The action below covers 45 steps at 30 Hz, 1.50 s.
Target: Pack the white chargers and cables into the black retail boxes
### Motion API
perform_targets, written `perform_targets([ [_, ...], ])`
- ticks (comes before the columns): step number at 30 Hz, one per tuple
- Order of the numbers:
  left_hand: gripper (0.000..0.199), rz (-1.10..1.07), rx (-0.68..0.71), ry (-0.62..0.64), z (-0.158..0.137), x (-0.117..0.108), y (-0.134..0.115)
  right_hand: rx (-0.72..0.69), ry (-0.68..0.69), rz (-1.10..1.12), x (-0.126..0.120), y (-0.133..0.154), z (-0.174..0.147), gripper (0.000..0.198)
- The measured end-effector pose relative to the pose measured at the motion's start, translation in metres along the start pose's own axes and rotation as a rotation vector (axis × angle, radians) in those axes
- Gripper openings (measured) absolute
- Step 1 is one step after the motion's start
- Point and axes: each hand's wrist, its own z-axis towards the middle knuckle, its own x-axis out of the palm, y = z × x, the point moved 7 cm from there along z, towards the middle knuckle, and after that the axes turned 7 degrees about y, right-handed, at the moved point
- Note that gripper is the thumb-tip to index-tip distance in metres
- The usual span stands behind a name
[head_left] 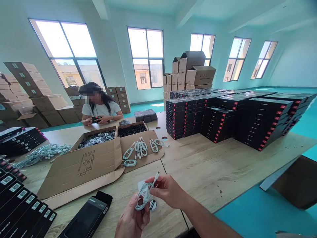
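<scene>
Wooden surface (223, 165), long, fills most of the view. All places below are given relative to the open cardboard carton (99, 155) lying flat on it.

Right of the carton, well apart: large block of stacked black retail boxes with red tabs (237, 115), many rows deep. Behind that block, brown shipping cartons (190, 71) piled on the floor by the windows.

Left of the carton: more brown cartons (29, 96) against the wall, and flat black boxes (19, 138) stacked at the surface edge. A loose heap of pale cables (42, 153) lies just beside the carton's left flap.

Near side of the carton: rows of black boxes with white labels (22, 205), and one open black box (86, 216) just beside the carton's front flap.

Far side of the carton: a seated person in a white top (100, 109), hands on a small dark item.

Inside the carton: two compartments, grey bagged items left, dark items right. On its right flap, several coiled white cables (138, 148) lie spread.

Near side of the carton, right of the open box: left hand (132, 219) closed around a coiled white cable (143, 196), coil resting against the fingers. Right hand (168, 190) just above it, touching, pinching the cable's free end, the plug (157, 174) sticking up past the fingertips. Cable held above the surface, between both hands.
</scene>
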Motion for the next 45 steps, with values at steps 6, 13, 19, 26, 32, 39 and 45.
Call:
perform_targets([
  [6,0.043,0.319,0.079,0.064,-0.004,0.013,-0.030,0.033,-0.135,0.043,0.006,0.001,0.007,0.028],
  [13,0.048,0.296,0.127,0.001,0.004,0.008,-0.037,-0.287,-0.305,-0.337,0.015,0.032,0.002,0.019],
  [19,0.050,0.110,0.125,0.024,0.010,0.017,-0.020,-0.168,-0.355,0.089,0.014,-0.003,0.016,0.028],
  [26,0.052,0.178,0.066,0.041,0.012,0.019,-0.010,-0.066,-0.340,0.006,0.020,-0.013,0.027,0.054],
  [32,0.052,0.260,0.062,0.061,0.012,0.023,-0.019,-0.276,-0.458,-0.395,0.009,0.010,0.019,0.063],
  [39,0.050,0.186,0.041,0.023,0.024,0.010,-0.009,-0.139,-0.376,-0.315,0.011,0.006,0.024,0.074],
  [45,0.059,0.126,0.024,0.045,0.029,0.011,0.003,-0.146,-0.479,0.172,0.021,-0.004,0.025,0.067],
])
